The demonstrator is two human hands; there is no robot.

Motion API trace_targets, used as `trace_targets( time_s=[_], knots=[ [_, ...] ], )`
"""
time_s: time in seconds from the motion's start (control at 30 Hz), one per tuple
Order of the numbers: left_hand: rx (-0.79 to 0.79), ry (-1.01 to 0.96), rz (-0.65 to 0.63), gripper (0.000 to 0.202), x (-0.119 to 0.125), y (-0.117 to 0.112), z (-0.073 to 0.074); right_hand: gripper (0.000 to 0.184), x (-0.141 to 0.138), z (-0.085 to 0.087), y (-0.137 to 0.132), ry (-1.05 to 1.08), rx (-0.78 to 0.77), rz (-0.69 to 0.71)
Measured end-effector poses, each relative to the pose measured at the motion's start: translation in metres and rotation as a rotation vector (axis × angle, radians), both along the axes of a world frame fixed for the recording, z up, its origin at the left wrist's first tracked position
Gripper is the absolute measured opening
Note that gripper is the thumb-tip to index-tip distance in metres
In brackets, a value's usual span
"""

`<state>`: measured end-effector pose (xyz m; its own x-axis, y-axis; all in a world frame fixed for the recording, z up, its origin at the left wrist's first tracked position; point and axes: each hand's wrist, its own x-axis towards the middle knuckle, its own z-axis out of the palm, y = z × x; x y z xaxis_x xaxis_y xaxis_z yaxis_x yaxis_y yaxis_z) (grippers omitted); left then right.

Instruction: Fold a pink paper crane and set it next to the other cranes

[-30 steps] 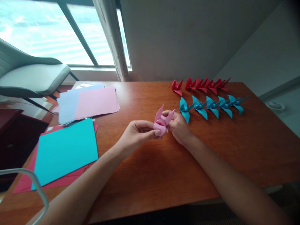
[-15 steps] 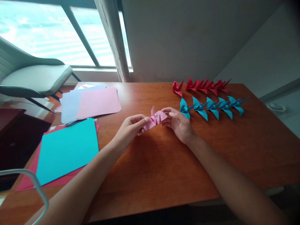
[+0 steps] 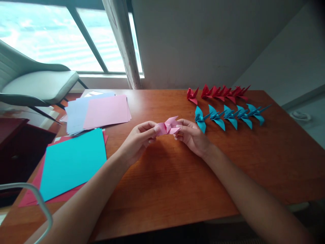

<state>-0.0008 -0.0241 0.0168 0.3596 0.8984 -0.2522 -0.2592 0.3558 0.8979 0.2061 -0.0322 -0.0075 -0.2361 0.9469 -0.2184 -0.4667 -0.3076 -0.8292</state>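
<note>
My left hand [image 3: 139, 139] pinches one end of a pink paper bird [image 3: 168, 127] between thumb and fingers, while my right hand [image 3: 194, 137] grasps the other end; the bird hangs between them, above the counter [image 3: 200, 189]. I judge it feather-light, crisp at the folds but easily crushed, so a gentle pinch on the outer flaps should suit it, sparing the middle. Beyond my right hand stand blue paper birds [image 3: 230, 116], with red paper birds [image 3: 217, 93] behind. Off to my left lie a blue sheet [image 3: 74, 162] and pink paper [image 3: 109, 110].
</note>
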Motion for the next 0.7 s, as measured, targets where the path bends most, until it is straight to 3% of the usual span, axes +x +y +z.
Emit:
trace_targets(
  time_s=[0.37, 0.53, 0.7],
  knots=[
    [0.035, 0.091, 0.039, 0.026, 0.0014, -0.0007, -0.0041, 0.033, -0.0051, -0.0052, 0.0006, -0.094, 0.008, -0.091],
    [-0.064, -0.078, 0.059, 0.03, 0.0048, -0.0009, -0.0068, 0.034, -0.0062, -0.0042, 0.0008, -0.061, 0.011, -0.106],
    [-0.151, -0.236, 0.059, 0.032, 0.0079, -0.0026, -0.0091, 0.033, -0.003, -0.0027, 0.0021, 0.106, -0.071, -0.071]
  ],
)
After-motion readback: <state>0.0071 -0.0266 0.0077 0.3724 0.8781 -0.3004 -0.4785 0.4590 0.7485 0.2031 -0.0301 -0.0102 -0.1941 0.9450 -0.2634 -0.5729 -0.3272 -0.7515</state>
